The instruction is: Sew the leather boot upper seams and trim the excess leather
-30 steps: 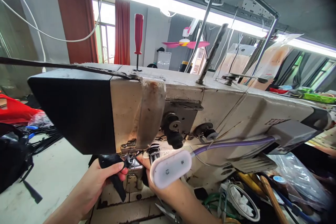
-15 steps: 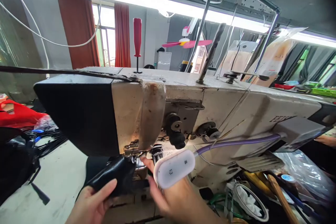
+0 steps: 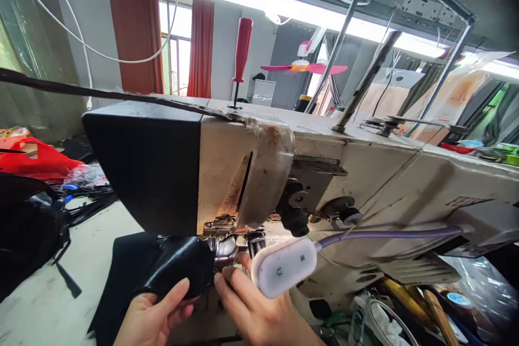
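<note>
A glossy black leather-like piece lies under the head of a sewing machine, its flat part spreading left over the table. My left hand grips its near edge, thumb on top and fingers curled beneath. My right hand is closed at the piece's right edge, close to the shiny metal presser foot area. A white lamp head on a purple flexible neck covers part of the right hand's fingers. The needle itself cannot be made out.
A red-handled screwdriver stands upright on the machine top. A dark strip runs in from the left to a clear plastic band. A black bag sits at left. Tools and a white-rimmed round container lie at lower right.
The view has shifted and tilted, so the machine appears farther right. My right hand's fingers have come lower and closer together at the piece's edge. More of the black piece shows at left.
</note>
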Demonstrator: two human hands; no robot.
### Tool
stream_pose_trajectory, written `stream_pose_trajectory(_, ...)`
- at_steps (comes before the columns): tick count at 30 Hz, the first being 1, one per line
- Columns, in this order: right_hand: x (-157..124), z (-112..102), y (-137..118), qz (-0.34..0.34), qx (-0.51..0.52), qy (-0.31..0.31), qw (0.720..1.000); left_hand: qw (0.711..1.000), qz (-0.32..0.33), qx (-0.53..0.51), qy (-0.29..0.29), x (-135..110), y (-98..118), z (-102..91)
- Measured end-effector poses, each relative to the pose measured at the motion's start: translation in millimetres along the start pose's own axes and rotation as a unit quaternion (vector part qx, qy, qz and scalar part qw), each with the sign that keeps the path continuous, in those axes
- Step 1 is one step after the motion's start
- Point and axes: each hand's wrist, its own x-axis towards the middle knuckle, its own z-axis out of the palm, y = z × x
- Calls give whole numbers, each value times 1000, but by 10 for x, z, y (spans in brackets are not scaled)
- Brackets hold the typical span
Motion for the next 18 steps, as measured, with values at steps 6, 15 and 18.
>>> stream_pose_trajectory(6, -94, -26, 79, 23, -9, -48, 999, 1000, -9, 15, -4, 23, -37, 25)
stream_pose_trajectory(15, -151, 83, 182, 128, 148, -77, 978, 999, 12, 30, 19, -12, 171, 234)
stream_pose_trajectory(18, -203, 119, 212, 138, 172, -71, 973, 999, 16, 38, 23, -9, 239, 301)
